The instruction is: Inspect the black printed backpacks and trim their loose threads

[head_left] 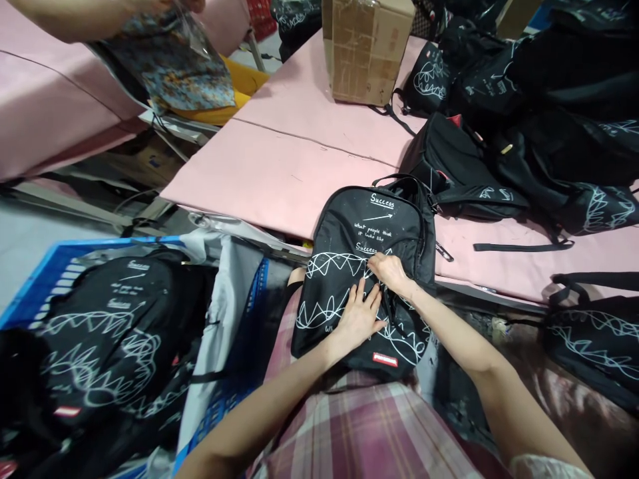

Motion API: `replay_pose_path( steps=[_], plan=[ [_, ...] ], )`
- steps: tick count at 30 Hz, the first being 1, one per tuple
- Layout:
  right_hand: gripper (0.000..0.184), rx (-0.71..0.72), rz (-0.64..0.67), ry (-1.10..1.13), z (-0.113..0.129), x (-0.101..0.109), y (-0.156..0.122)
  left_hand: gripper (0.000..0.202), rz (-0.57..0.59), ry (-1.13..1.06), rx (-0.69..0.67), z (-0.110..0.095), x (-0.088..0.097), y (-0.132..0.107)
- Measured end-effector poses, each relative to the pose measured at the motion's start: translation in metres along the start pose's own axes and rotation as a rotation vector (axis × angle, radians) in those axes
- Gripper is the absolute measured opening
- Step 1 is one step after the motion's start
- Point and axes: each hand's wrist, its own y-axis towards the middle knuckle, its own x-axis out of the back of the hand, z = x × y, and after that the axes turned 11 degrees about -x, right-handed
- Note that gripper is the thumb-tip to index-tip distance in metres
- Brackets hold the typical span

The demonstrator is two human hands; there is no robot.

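Observation:
A black backpack point(364, 233) with white scribble print and the word "Success" leans from my lap onto the edge of the pink table point(279, 173). My left hand point(360, 313) lies flat on its front pocket, fingers stretched out. My right hand point(391, 271) is closed in a pinch on something small at the pocket's top edge, probably a zipper pull, too small to make out. A red label sits near the backpack's lower edge.
A blue crate point(54, 266) at my left holds more black backpacks. Several black backpacks point(539, 113) pile on the table's right side. A cardboard box point(367, 46) stands at the back. Another person's arm point(90, 16) holds patterned fabric in plastic at the top left.

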Motion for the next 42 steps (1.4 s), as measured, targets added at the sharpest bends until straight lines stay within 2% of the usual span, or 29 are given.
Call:
replay_pose_path(
  steps=[5,15,22,30,36,42],
  plan=[
    [0.027,0.044,-0.003,0.019,-0.006,0.002,0.001,0.067,-0.018,-0.004,0.01,-0.002,-0.001,-0.001],
    [0.032,-0.005,0.008,0.005,0.001,-0.003,0.0,0.066,0.002,-0.015,0.01,0.001,0.003,0.001],
    [0.025,0.062,0.002,0.046,-0.007,0.002,0.002,0.066,-0.027,-0.026,0.016,-0.002,0.0,-0.002],
    [0.029,0.021,-0.006,0.02,-0.003,-0.003,0.004,0.064,-0.035,-0.031,0.007,0.001,-0.001,-0.002],
    [0.023,0.096,0.016,0.04,-0.01,0.004,0.006,0.064,-0.041,-0.034,0.014,-0.001,0.0,-0.003],
    [0.029,0.059,0.022,0.009,-0.003,-0.003,0.008,0.064,-0.022,-0.033,0.013,0.001,-0.001,-0.001]
  ],
)
